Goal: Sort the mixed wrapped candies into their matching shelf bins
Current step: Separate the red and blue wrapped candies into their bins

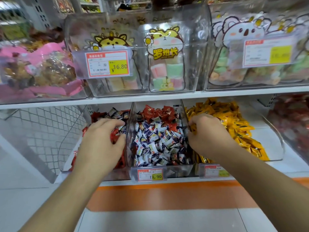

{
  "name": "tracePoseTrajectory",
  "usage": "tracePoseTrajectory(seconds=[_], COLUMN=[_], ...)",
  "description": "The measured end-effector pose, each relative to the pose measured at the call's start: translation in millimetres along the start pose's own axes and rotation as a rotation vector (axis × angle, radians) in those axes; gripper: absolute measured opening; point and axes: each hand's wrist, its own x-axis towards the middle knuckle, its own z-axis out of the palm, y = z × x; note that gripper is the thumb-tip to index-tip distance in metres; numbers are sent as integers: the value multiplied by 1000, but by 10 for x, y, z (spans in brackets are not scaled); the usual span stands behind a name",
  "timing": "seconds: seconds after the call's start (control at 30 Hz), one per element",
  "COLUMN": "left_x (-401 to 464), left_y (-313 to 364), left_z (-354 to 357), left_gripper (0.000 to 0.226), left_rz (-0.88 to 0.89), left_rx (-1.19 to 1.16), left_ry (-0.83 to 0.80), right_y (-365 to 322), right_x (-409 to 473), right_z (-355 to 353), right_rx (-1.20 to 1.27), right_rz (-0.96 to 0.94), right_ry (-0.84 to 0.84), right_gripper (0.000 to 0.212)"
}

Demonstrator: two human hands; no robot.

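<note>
Mid-sort: our left hand (107, 138) curled loosely over red candies (115, 139) in left bin (66, 141), right hand (205, 133) pinched yellow candies (234, 124) by right bin's (277, 141) left wall; next prob. pull red strays (157, 113) from mid bin's (148, 173) back.

Bright, even, diffuse light with barely any shadow; soft glare on the clear plastic upper-shelf bins (192, 47); wide-angle bowing of the white shelf edge (150, 97); upper corners and far-right red candies (291, 118) smeared, the centre sharper.
</note>
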Motion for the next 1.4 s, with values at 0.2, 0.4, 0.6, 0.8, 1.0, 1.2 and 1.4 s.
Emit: tracePoseTrajectory(seconds=[0.2, 0.4, 0.6, 0.8, 1.0, 1.2, 1.4], left_x=[-129, -8, 133, 81, 100, 208, 97], left_y=[503, 569, 587, 556, 517, -165, -222], left_z=[511, 822, 882, 891, 485, 72, 58], left_gripper=[24, 28, 15, 3, 12, 14, 40], left_rz=[287, 292, 354, 343, 57, -216, -99], left_rx=[-107, -98, -73, -73, -337, -313, -15], left_ry=[-356, -615, -697, -667, -367, -39, -145], right_y=[4, 115, 189, 182, 163, 74, -9], right_x=[22, 25, 37, 34, 15, -11, 7], right_z=[5, 8, 17, 17, 1, -50, 21], right_rx=[-5, 24, 52, 51, 55, 22, -177], right_rz=[12, -14, -32, -34, -23, -2, -75], right_ry=[-5, 3, -10, -2, -20, -65, -5], right_gripper=[21, 21, 27, 37, 39, 40, 32])
